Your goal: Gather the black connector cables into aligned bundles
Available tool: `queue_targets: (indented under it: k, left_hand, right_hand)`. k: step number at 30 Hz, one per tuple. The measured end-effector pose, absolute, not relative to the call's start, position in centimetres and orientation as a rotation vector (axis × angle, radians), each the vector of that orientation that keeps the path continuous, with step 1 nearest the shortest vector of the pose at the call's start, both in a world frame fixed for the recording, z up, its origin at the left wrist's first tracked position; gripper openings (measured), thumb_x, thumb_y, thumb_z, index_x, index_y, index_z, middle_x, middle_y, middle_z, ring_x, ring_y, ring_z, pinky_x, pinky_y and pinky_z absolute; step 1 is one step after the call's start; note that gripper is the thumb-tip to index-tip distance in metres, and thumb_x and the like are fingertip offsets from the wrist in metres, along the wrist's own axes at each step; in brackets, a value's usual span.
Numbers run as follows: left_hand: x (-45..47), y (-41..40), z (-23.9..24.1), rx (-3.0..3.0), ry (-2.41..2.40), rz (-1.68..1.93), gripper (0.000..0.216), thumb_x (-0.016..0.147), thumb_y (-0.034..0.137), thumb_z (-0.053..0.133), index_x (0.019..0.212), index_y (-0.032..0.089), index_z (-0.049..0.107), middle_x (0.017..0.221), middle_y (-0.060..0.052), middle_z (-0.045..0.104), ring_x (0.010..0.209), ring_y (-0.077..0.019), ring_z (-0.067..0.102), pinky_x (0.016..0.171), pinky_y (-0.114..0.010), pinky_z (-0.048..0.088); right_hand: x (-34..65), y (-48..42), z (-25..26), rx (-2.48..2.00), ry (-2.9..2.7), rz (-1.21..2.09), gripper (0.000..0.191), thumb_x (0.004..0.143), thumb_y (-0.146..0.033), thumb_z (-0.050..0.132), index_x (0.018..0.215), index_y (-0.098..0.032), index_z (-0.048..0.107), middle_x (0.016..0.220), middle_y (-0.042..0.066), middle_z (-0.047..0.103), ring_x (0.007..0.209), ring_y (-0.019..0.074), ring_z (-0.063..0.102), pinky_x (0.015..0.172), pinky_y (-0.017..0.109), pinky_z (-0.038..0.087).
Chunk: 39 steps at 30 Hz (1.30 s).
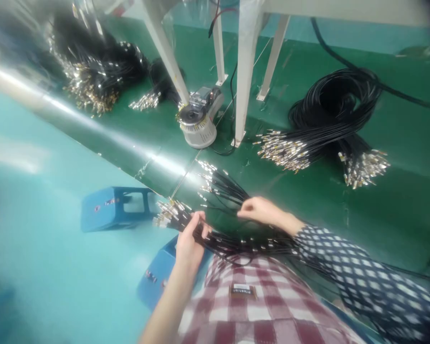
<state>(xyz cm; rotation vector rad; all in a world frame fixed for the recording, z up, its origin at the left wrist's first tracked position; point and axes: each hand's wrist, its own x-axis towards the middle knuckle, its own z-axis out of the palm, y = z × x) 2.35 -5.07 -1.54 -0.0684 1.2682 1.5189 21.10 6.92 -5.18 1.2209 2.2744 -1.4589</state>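
Observation:
My left hand (189,239) is closed around a bundle of thin black cables (236,241) with metal connector ends (170,212), held over the front edge of the green table (308,191). My right hand (260,210), in a dark checked sleeve, pinches a few cables of a second fan of connectors (209,179) just above the bundle. The cables trail across my lap toward the right.
Coiled black cable bundles with connectors lie at the right (329,119) and far left (93,71) of the table. A round tape dispenser (198,119) sits between white frame legs (244,71). Blue stools (116,208) stand on the teal floor below.

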Motion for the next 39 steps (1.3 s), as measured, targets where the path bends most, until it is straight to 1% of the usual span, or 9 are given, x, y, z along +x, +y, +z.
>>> queue_targets:
  k: [5,10,16,20,23,26,30,35,39]
  left_hand:
    - [2.2,-5.8,-1.5,-0.100,1.244,1.534,0.024,0.068,0.029,0.079,0.072,0.014,0.061,0.078,-0.001,0.063,0.072,-0.0141,0.061,0.077,-0.033,0.051]
    - [2.4,-5.2,-1.6,-0.040,1.202,1.536,0.018,0.076,0.029,0.072,0.078,0.016,0.060,0.050,0.009,0.036,0.042,-0.0052,0.037,0.054,-0.023,0.041]
    - [2.8,-3.3,-0.7,0.110,1.208,1.391,0.029,0.072,0.030,0.076,0.090,0.011,0.065,0.049,0.008,0.035,0.042,-0.0044,0.033,0.044,-0.020,0.029]
    - [2.2,-4.3,-1.1,0.064,1.238,1.368,0.026,0.072,0.034,0.076,0.072,0.012,0.062,0.061,0.003,0.051,0.047,-0.0053,0.043,0.052,-0.023,0.041]
    - [1.7,-5.5,-1.7,-0.018,1.244,1.439,0.030,0.071,0.035,0.077,0.064,0.013,0.057,0.080,-0.002,0.061,0.067,-0.0110,0.057,0.067,-0.027,0.049]
    - [1.6,-6.1,-2.0,-0.021,1.183,1.456,0.037,0.077,0.038,0.071,0.057,0.015,0.050,0.063,0.000,0.055,0.067,-0.0141,0.058,0.071,-0.031,0.050]
    - [1.9,-6.1,-2.5,-0.064,1.159,1.485,0.033,0.083,0.034,0.065,0.060,0.016,0.050,0.043,0.007,0.033,0.041,-0.0064,0.036,0.054,-0.024,0.042]
    - [2.0,-5.0,-2.7,-0.071,1.236,1.489,0.028,0.077,0.025,0.071,0.101,0.014,0.063,0.052,0.007,0.044,0.038,-0.0041,0.034,0.048,-0.022,0.034]
    - [2.3,-3.7,-2.1,0.006,1.249,1.436,0.031,0.073,0.023,0.074,0.100,0.009,0.064,0.055,0.006,0.047,0.039,-0.0028,0.033,0.048,-0.022,0.033]
  right_hand:
    - [17.0,6.9,-8.9,1.393,2.373,-1.349,0.009,0.079,-0.026,0.068,0.077,-0.018,0.070,0.096,0.009,0.071,0.092,0.0232,0.063,0.077,0.029,0.043]
    - [18.5,5.7,-6.4,1.334,2.301,-1.740,0.032,0.092,-0.041,0.049,0.085,-0.017,0.069,0.069,0.002,0.070,0.069,0.0151,0.063,0.071,0.025,0.046]
    - [17.3,3.7,-1.4,1.074,1.924,-2.545,0.037,0.085,-0.048,0.057,0.073,-0.014,0.067,0.053,0.000,0.063,0.052,0.0114,0.055,0.063,0.024,0.047]
    - [16.0,4.7,-3.3,1.109,2.145,-1.993,0.046,0.094,-0.050,0.042,0.082,-0.016,0.070,0.068,0.003,0.070,0.055,0.0110,0.059,0.057,0.023,0.045]
    - [15.4,5.2,-7.0,1.342,2.334,-1.450,0.026,0.085,-0.041,0.063,0.083,-0.016,0.070,0.089,0.008,0.071,0.078,0.0186,0.065,0.070,0.027,0.046]
    - [14.5,4.7,-9.9,1.396,2.367,-1.329,0.012,0.080,-0.025,0.069,0.086,-0.015,0.068,0.106,0.013,0.066,0.091,0.0242,0.064,0.078,0.032,0.044]
    - [14.8,4.2,-10.2,1.380,2.387,-1.349,0.012,0.088,-0.023,0.057,0.082,-0.016,0.066,0.097,0.009,0.068,0.085,0.0191,0.064,0.077,0.029,0.044]
    - [19.0,3.5,-7.2,1.313,2.349,-1.650,0.018,0.090,-0.033,0.053,0.084,-0.018,0.062,0.074,-0.001,0.065,0.062,0.0114,0.058,0.060,0.022,0.044]
    - [21.0,2.1,-5.2,1.394,2.245,-2.093,0.019,0.087,-0.034,0.055,0.080,-0.017,0.059,0.074,0.000,0.062,0.064,0.0117,0.055,0.060,0.022,0.043]
